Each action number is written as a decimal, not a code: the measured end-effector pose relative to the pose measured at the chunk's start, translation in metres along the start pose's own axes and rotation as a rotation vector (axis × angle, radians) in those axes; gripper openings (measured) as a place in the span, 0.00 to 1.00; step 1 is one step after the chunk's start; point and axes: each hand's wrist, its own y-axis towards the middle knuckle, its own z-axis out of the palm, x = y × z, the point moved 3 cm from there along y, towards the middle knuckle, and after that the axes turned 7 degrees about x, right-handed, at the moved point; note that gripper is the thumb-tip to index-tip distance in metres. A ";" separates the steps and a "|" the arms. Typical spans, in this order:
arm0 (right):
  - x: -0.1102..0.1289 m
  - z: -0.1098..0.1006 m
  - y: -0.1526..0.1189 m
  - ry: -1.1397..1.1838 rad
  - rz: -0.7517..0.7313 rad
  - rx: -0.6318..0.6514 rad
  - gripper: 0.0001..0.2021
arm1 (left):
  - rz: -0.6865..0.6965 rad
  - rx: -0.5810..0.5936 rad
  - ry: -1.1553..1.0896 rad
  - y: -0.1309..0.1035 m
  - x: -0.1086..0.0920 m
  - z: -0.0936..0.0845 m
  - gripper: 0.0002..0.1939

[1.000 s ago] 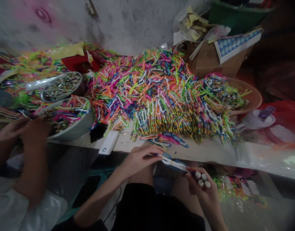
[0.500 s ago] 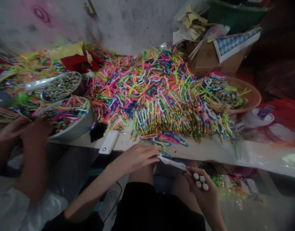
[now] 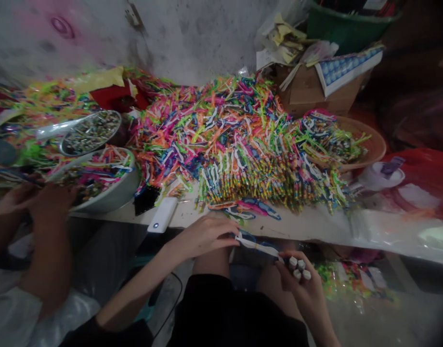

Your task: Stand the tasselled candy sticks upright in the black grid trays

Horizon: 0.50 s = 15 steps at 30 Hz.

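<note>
A: What do the bowls hold?
B: White bowl (image 3: pixel 115 193), brown basin (image 3: pixel 376 144): bright strips.
A: The hands?
B: Left hand (image 3: pixel 203 236) pinches a white-blue strip (image 3: pixel 259 246) below the table edge; right hand (image 3: pixel 303 289) grips white-capped sticks (image 3: pixel 299 269).

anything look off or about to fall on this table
The white power bank lies at the table's front edge with its near end past the rim, beside the white bowl. The heap of coloured strips looks like normal work.

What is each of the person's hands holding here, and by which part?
The left hand pinches the near end of a blue-and-white strip. The right hand grips a small bundle of white-capped sticks by the shafts, caps up.
</note>
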 end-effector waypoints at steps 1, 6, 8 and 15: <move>-0.001 0.000 0.000 0.007 0.005 0.007 0.15 | -0.001 0.001 -0.014 0.000 0.000 0.000 0.09; -0.007 0.001 0.001 0.009 0.025 0.045 0.16 | -0.071 -0.018 -0.114 0.002 0.002 0.001 0.09; -0.009 0.001 0.001 0.030 0.032 0.052 0.17 | -0.140 -0.048 -0.205 0.003 0.003 0.003 0.08; -0.013 0.000 0.004 0.078 0.042 0.034 0.20 | -0.283 -0.083 -0.424 0.005 0.002 0.011 0.06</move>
